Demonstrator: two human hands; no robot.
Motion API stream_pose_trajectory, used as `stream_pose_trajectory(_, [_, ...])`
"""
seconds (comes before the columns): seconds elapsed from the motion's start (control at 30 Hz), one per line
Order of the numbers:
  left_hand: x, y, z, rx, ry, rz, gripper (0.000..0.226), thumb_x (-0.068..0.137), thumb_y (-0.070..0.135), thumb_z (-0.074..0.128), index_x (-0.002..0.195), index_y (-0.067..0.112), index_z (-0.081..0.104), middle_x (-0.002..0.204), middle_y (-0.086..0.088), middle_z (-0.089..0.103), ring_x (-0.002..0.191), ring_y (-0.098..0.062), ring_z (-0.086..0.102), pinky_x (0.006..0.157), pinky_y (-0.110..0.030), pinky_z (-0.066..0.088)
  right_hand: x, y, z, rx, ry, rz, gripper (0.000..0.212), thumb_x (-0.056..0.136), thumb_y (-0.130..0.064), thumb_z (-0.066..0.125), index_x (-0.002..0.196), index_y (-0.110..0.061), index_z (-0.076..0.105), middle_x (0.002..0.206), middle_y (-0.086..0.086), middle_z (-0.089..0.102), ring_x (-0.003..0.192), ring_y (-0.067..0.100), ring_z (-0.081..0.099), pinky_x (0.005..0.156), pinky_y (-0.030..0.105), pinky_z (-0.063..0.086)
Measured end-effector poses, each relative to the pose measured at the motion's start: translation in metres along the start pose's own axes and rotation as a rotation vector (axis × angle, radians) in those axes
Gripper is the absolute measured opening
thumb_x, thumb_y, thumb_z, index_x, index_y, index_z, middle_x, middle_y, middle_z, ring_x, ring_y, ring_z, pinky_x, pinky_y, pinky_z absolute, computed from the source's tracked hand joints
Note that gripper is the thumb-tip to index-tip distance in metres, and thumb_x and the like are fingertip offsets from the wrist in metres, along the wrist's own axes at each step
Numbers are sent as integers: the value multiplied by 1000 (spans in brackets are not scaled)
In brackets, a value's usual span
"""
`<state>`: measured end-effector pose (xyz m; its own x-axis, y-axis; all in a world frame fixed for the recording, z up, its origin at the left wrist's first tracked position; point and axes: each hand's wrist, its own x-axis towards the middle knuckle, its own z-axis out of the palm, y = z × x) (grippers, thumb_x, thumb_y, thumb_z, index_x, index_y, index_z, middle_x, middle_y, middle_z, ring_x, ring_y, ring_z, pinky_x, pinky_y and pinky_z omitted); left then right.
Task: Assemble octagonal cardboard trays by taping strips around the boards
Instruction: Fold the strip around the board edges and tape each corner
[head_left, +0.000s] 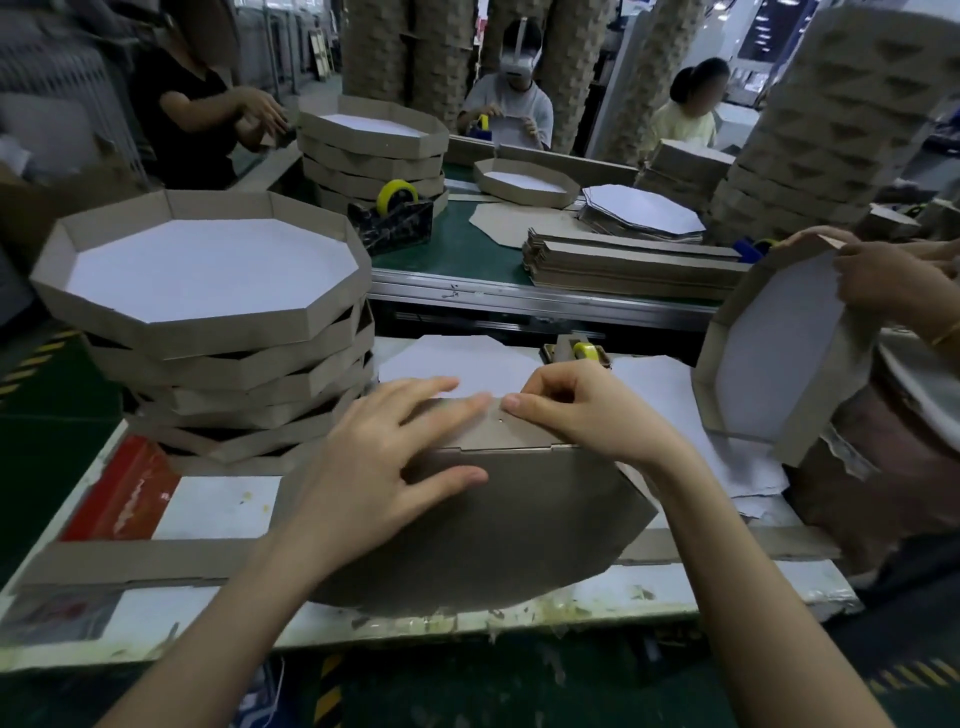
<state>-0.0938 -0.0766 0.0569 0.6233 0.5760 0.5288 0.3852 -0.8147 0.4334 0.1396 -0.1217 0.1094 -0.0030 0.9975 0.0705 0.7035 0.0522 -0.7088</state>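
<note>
An octagonal cardboard board (498, 530) stands tilted on the white table, brown side toward me. A brown cardboard strip (498, 428) runs along its top edge. My left hand (384, 447) lies flat, fingers straight, pressing the strip and board. My right hand (576, 410) has its fingers curled and pinches the strip at the top edge, fingertip against my left fingertips. A small tape dispenser with yellow tape (579, 351) sits just behind my hands. Loose white-faced boards (452, 358) lie beyond.
A tall stack of finished octagonal trays (208, 312) stands at the left. A long cardboard strip (130, 561) lies across the table front. At the right another person's hands (883, 280) hold a tray (769, 353). Strip piles (623, 260), a black dispenser (395, 218) and other workers lie beyond.
</note>
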Motion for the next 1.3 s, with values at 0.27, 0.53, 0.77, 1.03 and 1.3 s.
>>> stream_pose_trajectory(0.27, [13,13,7,-73,-93,-19,44,92,49,42,126,32,63,138,-2,55,125,-26,50,103,-48,39,-16,7,-6,31,-17,57,15,98,-33,59,95,-22,69,90,3,70,81,13,63,73,27,50])
stream_pose_trajectory(0.53, [12,14,6,-39,-128,15,42,94,48,39,129,37,59,140,0,53,127,-23,47,105,-44,38,-19,7,-5,73,-17,44,15,94,-32,63,93,-19,70,92,12,70,80,13,60,75,38,51])
stream_pose_trajectory(0.77, [27,13,6,-189,-84,-17,34,84,55,57,113,41,69,125,11,62,119,-9,52,101,-39,44,2,24,-14,283,54,138,15,95,-34,65,88,-22,73,84,-2,70,81,10,64,75,26,53])
stream_pose_trajectory(1.03, [42,9,14,-223,-81,-93,32,84,59,54,113,50,64,135,16,53,145,-3,22,119,-41,21,68,173,-39,517,515,825,11,95,-3,52,104,0,57,95,18,57,79,28,60,85,45,55])
stream_pose_trajectory(1.3, [57,1,19,-228,-58,-120,27,83,52,60,110,51,67,132,22,54,143,4,22,114,-32,24,103,258,-23,433,324,1000,35,93,-3,52,128,4,52,109,22,58,99,36,60,78,44,53])
